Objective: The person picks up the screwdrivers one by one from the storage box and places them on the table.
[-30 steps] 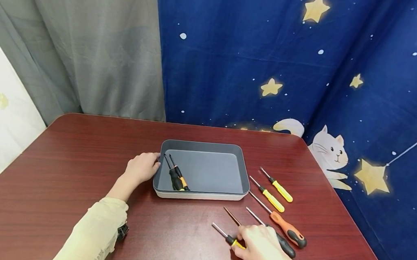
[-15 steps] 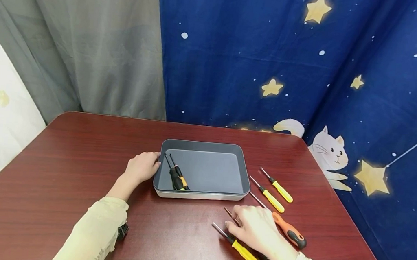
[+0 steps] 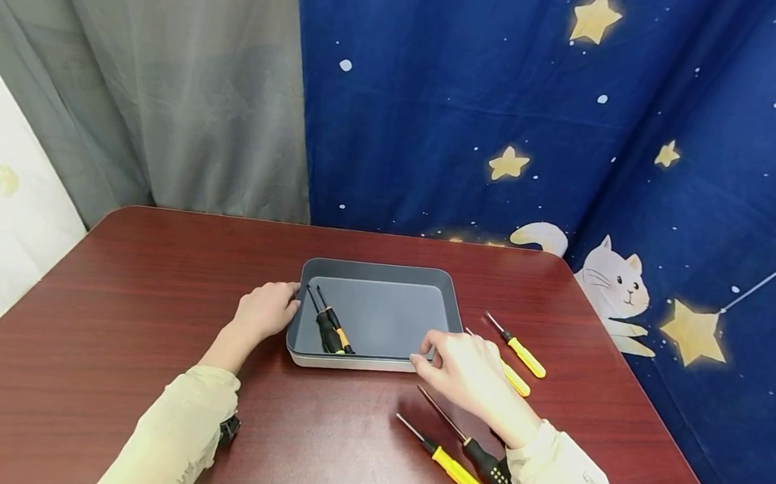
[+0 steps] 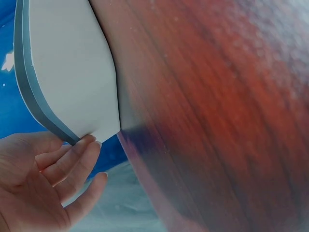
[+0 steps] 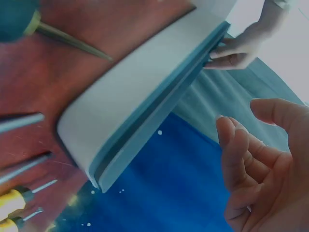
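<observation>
My left hand grips the left rim of a grey tray, its fingers on both sides of the wall in the left wrist view. Over the tray's front right corner is my right hand, thumb and fingers apart with nothing between them. Inside the tray, at its left end, lie two dark-handled screwdrivers. Below my right hand lie a yellow screwdriver and a black screwdriver with a dotted handle. The right hand and forearm hide the orange screwdriver and another black one in the head view.
Two more yellow screwdrivers, a farther one and a nearer one, lie right of the tray. The reddish-brown table reaches back to grey and blue curtains.
My right hand has left the front yellow screwdriver, passed over the black ones and moved up to the tray's corner, its fingers empty. The left hand has stayed at the rim.
</observation>
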A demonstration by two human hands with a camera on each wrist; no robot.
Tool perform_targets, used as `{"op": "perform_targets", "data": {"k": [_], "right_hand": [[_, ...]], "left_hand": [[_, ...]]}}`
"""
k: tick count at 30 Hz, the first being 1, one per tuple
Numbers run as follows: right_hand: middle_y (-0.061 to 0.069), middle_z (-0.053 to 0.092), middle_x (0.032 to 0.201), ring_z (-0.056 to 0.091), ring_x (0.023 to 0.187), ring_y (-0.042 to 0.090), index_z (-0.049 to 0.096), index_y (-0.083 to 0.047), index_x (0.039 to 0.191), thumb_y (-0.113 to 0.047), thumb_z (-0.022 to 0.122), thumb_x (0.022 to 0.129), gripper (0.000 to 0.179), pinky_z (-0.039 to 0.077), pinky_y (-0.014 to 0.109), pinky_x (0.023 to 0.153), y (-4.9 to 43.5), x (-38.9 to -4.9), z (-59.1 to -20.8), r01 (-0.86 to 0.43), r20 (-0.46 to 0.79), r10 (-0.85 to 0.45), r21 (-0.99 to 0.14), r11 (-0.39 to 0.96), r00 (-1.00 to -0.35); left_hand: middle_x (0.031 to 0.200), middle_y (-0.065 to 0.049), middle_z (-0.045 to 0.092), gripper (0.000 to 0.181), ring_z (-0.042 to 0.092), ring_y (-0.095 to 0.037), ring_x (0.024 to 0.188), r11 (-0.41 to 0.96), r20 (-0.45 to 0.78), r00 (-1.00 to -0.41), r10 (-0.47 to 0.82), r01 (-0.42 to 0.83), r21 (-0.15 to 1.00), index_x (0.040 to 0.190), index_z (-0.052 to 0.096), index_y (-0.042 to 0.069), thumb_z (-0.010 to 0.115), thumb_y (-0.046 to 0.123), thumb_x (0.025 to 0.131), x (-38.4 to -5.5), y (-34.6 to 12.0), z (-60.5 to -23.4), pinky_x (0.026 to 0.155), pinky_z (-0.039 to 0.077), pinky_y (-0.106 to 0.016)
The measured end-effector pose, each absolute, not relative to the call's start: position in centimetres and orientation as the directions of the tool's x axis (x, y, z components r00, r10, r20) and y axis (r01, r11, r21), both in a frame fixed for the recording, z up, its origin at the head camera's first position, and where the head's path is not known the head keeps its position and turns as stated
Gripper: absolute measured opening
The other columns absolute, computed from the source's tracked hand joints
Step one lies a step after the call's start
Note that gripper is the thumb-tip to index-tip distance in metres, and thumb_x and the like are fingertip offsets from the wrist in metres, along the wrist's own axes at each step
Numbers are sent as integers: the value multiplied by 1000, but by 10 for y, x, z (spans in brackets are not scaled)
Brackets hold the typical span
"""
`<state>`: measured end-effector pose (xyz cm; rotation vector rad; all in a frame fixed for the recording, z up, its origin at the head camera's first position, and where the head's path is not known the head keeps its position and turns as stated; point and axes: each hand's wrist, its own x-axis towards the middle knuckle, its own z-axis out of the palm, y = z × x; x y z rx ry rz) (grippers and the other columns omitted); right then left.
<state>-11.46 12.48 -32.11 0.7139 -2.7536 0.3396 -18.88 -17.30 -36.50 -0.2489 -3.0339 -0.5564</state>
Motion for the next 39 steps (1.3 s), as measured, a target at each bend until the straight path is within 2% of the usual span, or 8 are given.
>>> {"op": "perform_targets", "data": {"k": [9, 16, 25, 39], "right_hand": [[-19, 37, 50, 35, 39, 4, 60, -26, 76, -37, 59, 78, 11, 29, 24, 34, 109, -130, -313, -502, 303, -439, -171, 848, -846], [-19, 40, 53, 37, 42, 3, 61, -27, 76, -37, 59, 78, 11, 31, 25, 39, 96, -143, -316, -503, 312, -437, -171, 847, -843], [-18, 41, 50, 38, 40, 3, 62, -26, 78, -38, 58, 80, 13, 32, 23, 36, 81, -152, -317, -511, 292, -450, -185, 839, -844], [-17, 42, 49, 40, 43, 5, 64, -25, 81, -37, 57, 80, 14, 33, 24, 40, 55, -166, -323, -528, 269, -472, -199, 826, -840]], "left_hand": [[111, -20, 56, 36, 55, -38, 91, 923, 76, -985, 153, 170, 346, 120, 54, -1, 53, 13, 86, -189, -173, -365, 67, 44, -52], [112, -19, 56, 36, 55, -38, 91, 922, 71, -986, 152, 167, 349, 120, 53, 0, 53, 13, 86, -190, -174, -367, 65, 44, -51], [112, -20, 55, 36, 55, -37, 92, 921, 71, -985, 157, 172, 349, 120, 53, -1, 53, 13, 87, -192, -175, -368, 67, 44, -51], [112, -20, 55, 37, 55, -37, 91, 923, 68, -987, 149, 163, 349, 121, 52, -1, 53, 13, 87, -192, -174, -370, 65, 44, -51]]}}
